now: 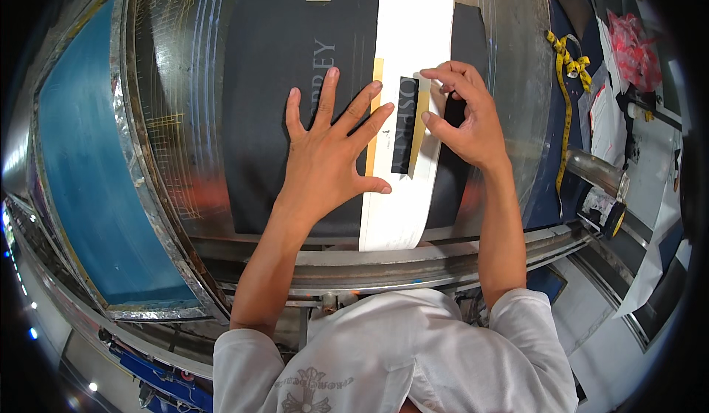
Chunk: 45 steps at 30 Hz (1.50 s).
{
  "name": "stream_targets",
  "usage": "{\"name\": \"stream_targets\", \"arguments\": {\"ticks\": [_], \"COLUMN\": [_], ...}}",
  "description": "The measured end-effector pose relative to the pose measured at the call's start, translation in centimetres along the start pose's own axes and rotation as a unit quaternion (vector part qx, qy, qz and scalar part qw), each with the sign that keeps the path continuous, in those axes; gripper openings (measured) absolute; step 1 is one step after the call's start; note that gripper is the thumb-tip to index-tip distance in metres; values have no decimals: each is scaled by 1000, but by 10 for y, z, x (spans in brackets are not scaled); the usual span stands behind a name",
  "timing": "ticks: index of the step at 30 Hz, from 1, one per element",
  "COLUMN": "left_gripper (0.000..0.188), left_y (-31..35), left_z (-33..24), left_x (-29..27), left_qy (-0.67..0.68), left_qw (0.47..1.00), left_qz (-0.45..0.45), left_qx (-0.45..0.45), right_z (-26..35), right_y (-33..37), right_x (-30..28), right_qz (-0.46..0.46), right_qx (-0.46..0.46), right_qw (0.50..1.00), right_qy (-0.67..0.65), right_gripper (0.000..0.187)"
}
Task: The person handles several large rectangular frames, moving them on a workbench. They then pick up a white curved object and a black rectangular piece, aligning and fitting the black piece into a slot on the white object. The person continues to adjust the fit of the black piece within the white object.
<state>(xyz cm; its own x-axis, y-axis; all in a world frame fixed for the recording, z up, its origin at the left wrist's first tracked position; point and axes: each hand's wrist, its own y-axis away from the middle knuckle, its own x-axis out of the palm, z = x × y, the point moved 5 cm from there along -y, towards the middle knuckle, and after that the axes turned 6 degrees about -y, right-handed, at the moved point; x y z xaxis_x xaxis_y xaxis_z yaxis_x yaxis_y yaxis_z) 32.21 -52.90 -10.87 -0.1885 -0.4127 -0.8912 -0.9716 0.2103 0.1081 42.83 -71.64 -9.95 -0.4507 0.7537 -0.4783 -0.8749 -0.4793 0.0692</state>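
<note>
A long white card template (405, 36) with a rectangular cut-out window lies lengthwise over black fabric (258, 80). Pale printed lettering shows on the fabric, partly through the window. My left hand (321, 158) is spread out, its palm over the fabric and its forefinger and thumb tips on the card's left part, beside a tan strip (377, 73). At the window's right edge stands another narrow tan strip (421, 110). My right hand (473, 114) touches around that strip, with thumb and forefinger apart and the other fingers curled.
A framed screen with a blue mesh (103, 162) stands at the left. To the right lie a yellow measuring tape (567, 117), a crumpled red-and-white plastic bag (634, 51) and a metal cylinder (594, 173). A metal rail (354, 272) runs along the near table edge.
</note>
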Motion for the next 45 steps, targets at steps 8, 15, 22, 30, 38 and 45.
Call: {"name": "stream_targets", "arguments": {"ticks": [8,15,22,30,38,45], "left_gripper": [112,113,112,113,114,113], "left_y": [0,-1,-1,-2,-3,-5], "left_z": [1,-1,-1,-4,-6,-7], "left_x": [-1,-2,0,-1,-1,-1], "left_qy": [2,-4,-11,-39,-52,-61], "left_qw": [1000,1000,1000,999,998,998], "left_qz": [-3,7,-8,-14,-7,-7], "left_qx": [4,-2,8,20,21,19], "right_z": [-1,4,2,-5,-7,-8], "right_y": [1,1,2,4,4,5], "right_x": [-1,-1,-1,0,0,-1], "right_qz": [-9,-15,-20,-23,-28,-37], "right_qx": [-1,-15,-28,-41,-67,-89], "right_qw": [1000,1000,999,998,997,995], "right_qy": [-12,-6,-8,-29,-30,-23], "right_gripper": [48,46,46,48,47,48]}}
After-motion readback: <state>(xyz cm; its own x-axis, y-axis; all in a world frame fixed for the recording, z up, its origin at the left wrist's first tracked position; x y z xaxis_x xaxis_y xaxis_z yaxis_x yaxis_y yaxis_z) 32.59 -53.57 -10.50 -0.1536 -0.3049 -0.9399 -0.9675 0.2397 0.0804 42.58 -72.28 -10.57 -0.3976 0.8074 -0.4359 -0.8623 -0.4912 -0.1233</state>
